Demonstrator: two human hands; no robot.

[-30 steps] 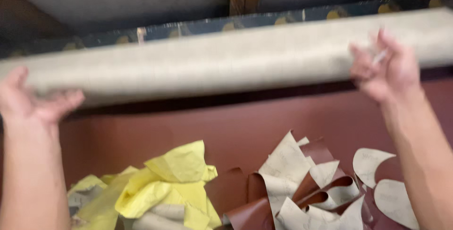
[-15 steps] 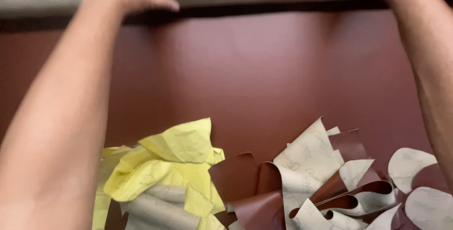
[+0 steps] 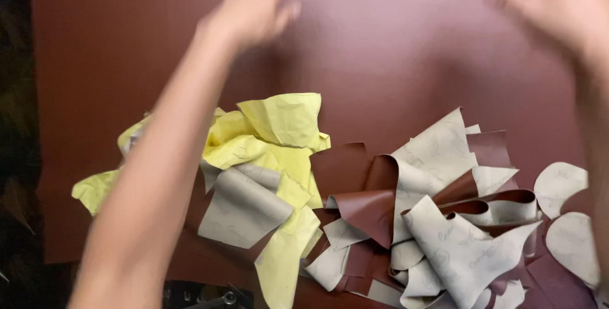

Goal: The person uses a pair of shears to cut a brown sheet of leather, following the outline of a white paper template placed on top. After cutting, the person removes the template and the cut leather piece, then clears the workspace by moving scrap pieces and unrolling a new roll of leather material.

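My left hand [image 3: 260, 1] hovers over the far middle of a dark red-brown sheet [image 3: 380, 61], fingers spread and holding nothing. My right hand [image 3: 552, 4] is raised at the upper right, blurred, fingers apart and also empty. Below my left forearm lies a heap of crumpled yellow pieces [image 3: 273, 131] with a grey-backed scrap [image 3: 244, 207] among them. To its right sits a pile of curled brown and grey-backed offcuts [image 3: 431, 214]. The grey roll seen earlier is out of view.
Two rounded grey cut-outs [image 3: 561, 185] lie at the right edge beside my right forearm. A dark metal tool [image 3: 209, 296] shows at the bottom edge. The left side past the sheet is dark and cluttered.
My view has dropped from the grey roll to the sheet. Both hands have come off the roll and now hang open above the sheet; the roll has left the picture.
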